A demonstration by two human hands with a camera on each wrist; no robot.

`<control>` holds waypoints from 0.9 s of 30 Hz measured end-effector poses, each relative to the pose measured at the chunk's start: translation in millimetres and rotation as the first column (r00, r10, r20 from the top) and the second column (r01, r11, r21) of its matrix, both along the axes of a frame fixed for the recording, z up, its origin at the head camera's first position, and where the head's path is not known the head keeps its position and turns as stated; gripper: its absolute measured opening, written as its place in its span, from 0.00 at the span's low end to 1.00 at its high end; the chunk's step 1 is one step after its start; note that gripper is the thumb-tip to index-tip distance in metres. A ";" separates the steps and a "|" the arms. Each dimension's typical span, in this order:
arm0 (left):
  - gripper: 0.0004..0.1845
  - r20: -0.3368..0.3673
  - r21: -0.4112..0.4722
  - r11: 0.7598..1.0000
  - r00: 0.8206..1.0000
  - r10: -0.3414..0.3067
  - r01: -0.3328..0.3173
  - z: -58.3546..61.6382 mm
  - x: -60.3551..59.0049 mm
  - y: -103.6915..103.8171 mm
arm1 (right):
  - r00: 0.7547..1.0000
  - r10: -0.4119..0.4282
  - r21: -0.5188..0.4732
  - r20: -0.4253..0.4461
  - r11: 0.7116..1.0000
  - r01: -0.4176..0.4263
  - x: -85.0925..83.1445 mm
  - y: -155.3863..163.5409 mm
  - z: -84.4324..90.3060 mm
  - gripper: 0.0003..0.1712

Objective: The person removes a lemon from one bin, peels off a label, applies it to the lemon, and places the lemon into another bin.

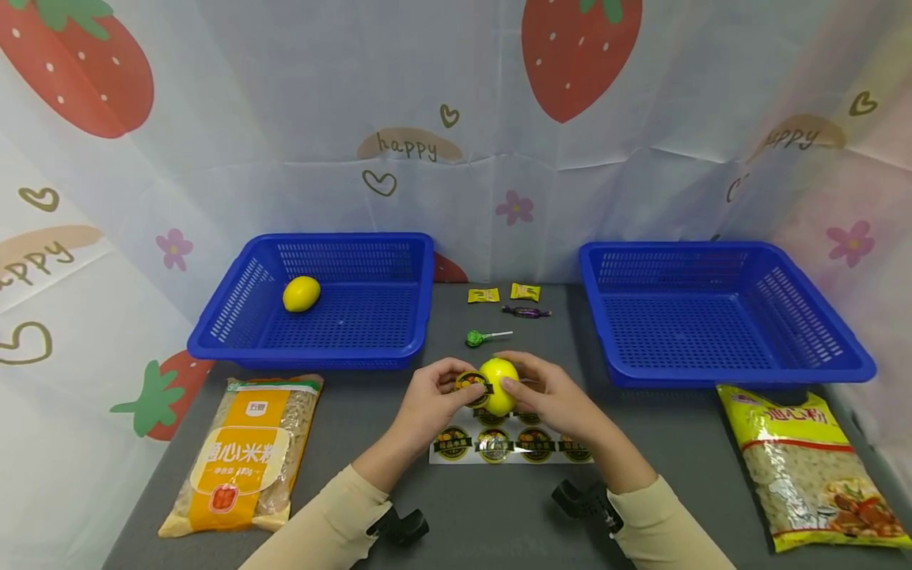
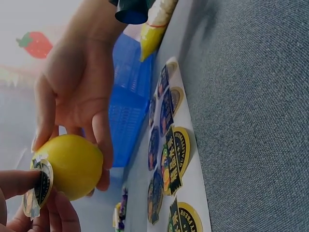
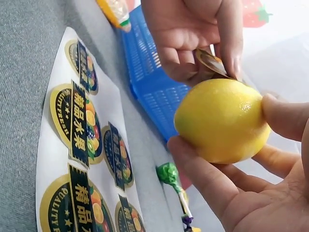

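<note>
Held above a grey felt tabletop [image 1: 684, 443], between two blue perforated plastic baskets: a smooth yellow lemon [image 1: 498, 385], cupped in the curled fingers and thumb of the right hand [image 1: 552, 400]. Pinched against the lemon's left side by the left hand [image 1: 431, 402]: a round black-and-gold fruit sticker [image 1: 473, 385], its face tilted outward, one edge touching the peel. Seen from the right wrist, thumb over the top of the fruit, fingers under it; sticker caught between left thumb and forefinger, just beside the lemon's upper end. Lying flat directly beneath both hands: a white backing sheet of matching round stickers [image 1: 509, 445], partly hidden by the hands.

Resting in the left blue basket [image 1: 235, 324], near its back left corner: a second yellow lemon [image 1: 302, 294]. Right blue basket [image 1: 841, 348] standing well apart on the other side. Between the baskets, behind the hands: a green-wrapped lollipop on a white stick [image 1: 484, 338], a dark purple twist-wrapped sweet [image 1: 526, 312] and two small yellow sweet packets [image 1: 484, 295]. In front of the left basket, an orange-and-clear bag of grain [image 1: 245, 451]; in front of the right basket, a yellow-and-clear bag of similar goods [image 1: 808, 463]. Behind everything, a white backdrop cloth printed with strawberries and hearts [image 1: 285, 103]. Cream sleeves [image 1: 321, 526] covering both forearms.
</note>
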State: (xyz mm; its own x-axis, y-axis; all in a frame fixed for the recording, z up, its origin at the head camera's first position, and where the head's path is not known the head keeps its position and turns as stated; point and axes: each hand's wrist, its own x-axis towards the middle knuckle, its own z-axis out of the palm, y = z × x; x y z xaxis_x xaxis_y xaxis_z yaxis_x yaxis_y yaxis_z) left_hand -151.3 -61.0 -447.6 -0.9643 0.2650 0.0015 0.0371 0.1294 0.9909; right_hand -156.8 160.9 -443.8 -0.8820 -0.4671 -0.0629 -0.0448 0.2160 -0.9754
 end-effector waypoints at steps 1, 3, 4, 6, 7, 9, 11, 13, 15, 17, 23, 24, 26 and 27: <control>0.13 -0.001 -0.001 1.000 1.000 0.002 -0.002 0.7 0.4 0.0 | 1.000 -0.003 0.002 -0.004 1.000 0.003 0.4 -0.4 0.1 0.30; 0.12 -0.002 -0.001 1.000 1.000 0.005 -0.005 2.0 1.2 0.2 | 1.000 -0.011 0.016 -0.019 1.000 0.012 1.2 -1.8 0.4 0.30; 0.12 -0.005 -0.002 1.000 1.000 0.005 -0.005 2.7 1.6 0.5 | 1.000 -0.015 0.023 -0.024 1.000 0.016 1.6 -2.8 0.6 0.30; 0.12 -0.011 -0.004 1.000 1.000 0.006 -0.006 4.1 2.5 1.1 | 0.999 -0.024 0.039 -0.039 0.999 0.025 2.2 -5.0 0.6 0.31; 0.12 -0.017 -0.007 1.000 1.000 0.007 -0.007 4.8 3.0 1.4 | 0.998 -0.029 0.048 -0.048 0.998 0.031 2.4 -6.2 0.7 0.31; 0.12 -0.024 -0.009 1.000 1.000 0.007 -0.007 5.3 3.7 2.2 | 0.998 -0.039 0.065 -0.058 0.997 0.042 2.8 -7.9 0.3 0.31; 0.12 -0.029 -0.016 1.000 1.000 0.008 -0.008 5.0 4.2 2.7 | 0.997 -0.048 0.076 -0.066 0.996 0.053 3.2 -8.6 -1.0 0.31; 0.12 -0.030 -0.027 1.000 0.999 0.010 -0.011 4.1 4.3 2.9 | 0.996 -0.052 0.088 -0.073 0.994 0.058 3.5 -8.2 -2.1 0.30; 0.12 -0.035 -0.038 0.999 0.999 0.017 -0.018 3.7 4.6 2.6 | 0.997 -0.051 0.084 -0.066 0.995 0.057 3.8 -7.2 -2.9 0.31; 0.13 -0.040 -0.043 0.999 0.999 0.027 -0.028 3.3 4.7 2.0 | 0.997 -0.061 0.076 -0.041 0.995 0.064 4.3 -6.0 -3.0 0.32; 0.14 -0.047 -0.052 0.998 0.998 0.032 -0.034 2.5 4.0 0.2 | 0.997 -0.078 0.039 0.020 0.996 0.077 5.5 -3.0 -2.0 0.33; 0.14 -0.046 -0.054 0.998 0.998 0.031 -0.034 2.4 4.0 0.3 | 0.997 -0.074 0.032 0.022 0.997 0.073 5.7 -2.8 -1.7 0.33; 0.14 -0.046 -0.059 0.998 0.998 0.031 -0.034 1.6 4.0 0.7 | 0.997 -0.070 0.025 0.020 0.997 0.070 6.3 -2.8 -0.8 0.32; 0.14 -0.049 -0.062 0.998 0.998 0.031 -0.034 1.2 4.0 1.0 | 0.998 -0.068 0.024 0.011 0.997 0.068 6.8 -2.7 0.0 0.31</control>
